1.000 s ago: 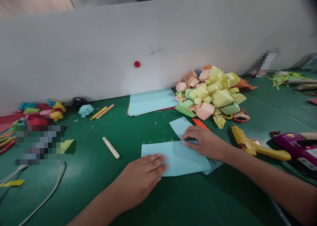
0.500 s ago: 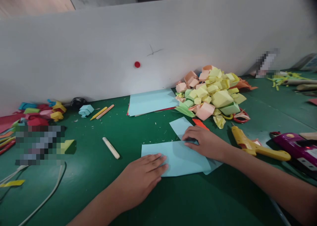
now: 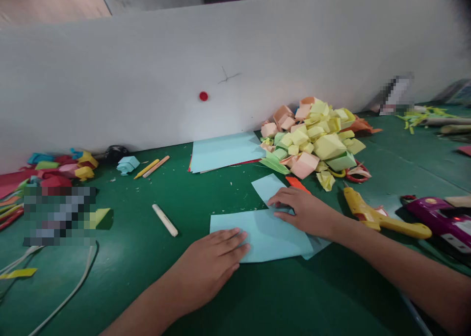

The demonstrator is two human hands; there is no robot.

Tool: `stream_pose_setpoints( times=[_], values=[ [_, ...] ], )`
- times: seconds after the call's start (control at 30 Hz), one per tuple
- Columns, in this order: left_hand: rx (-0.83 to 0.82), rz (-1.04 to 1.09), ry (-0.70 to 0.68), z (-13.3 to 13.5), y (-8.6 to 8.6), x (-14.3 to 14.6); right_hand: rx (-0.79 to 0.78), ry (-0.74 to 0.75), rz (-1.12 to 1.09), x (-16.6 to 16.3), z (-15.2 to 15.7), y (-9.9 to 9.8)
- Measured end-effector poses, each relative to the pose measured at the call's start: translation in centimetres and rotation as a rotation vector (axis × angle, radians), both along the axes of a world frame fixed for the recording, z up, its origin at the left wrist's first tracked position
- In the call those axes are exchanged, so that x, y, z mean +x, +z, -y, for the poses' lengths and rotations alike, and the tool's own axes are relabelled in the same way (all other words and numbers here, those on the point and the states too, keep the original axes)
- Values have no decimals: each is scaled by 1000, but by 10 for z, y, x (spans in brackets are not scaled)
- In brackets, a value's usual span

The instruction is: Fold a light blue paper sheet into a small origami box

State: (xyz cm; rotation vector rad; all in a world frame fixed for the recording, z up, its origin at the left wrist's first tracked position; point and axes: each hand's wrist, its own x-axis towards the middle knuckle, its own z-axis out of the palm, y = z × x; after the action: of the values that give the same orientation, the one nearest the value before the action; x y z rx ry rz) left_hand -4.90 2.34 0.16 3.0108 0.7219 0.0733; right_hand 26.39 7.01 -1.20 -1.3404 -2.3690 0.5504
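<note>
A light blue sheet of paper (image 3: 272, 238) lies flat on the green table in front of me. My left hand (image 3: 217, 257) rests on its left part, fingers stretched out and nearly flat. At the sheet's upper edge is my right hand (image 3: 300, 208), fingers bent, with a gap between thumb and forefinger; the fingertips touch the paper there. Another light blue piece (image 3: 267, 186) sticks out behind the sheet near the right fingertips. A blue corner (image 3: 316, 247) shows below my right wrist. Whether these pieces join is hidden.
Folded paper pieces (image 3: 316, 135) are heaped at back right, beside a stack of blue sheets (image 3: 224, 152). A yellow glue gun (image 3: 382, 220) and purple device (image 3: 441, 223) lie right. A whitish stick (image 3: 165, 220), two crayons (image 3: 150, 167) and coloured paper shapes (image 3: 62, 169) lie left.
My right hand's fingertips have shifted very slightly to the left along the paper's upper edge. My left hand and the sheet are unchanged.
</note>
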Motion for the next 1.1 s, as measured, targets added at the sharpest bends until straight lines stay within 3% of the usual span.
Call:
stream_pose_setpoints(
  times=[0.63, 1.1],
  values=[
    [-9, 107, 15, 0, -4, -2, -46, -4, 3, 1, -4, 0],
    [-5, 53, 19, 1, -2, -2, -50, -16, 11, -1, -5, 1]
  ],
)
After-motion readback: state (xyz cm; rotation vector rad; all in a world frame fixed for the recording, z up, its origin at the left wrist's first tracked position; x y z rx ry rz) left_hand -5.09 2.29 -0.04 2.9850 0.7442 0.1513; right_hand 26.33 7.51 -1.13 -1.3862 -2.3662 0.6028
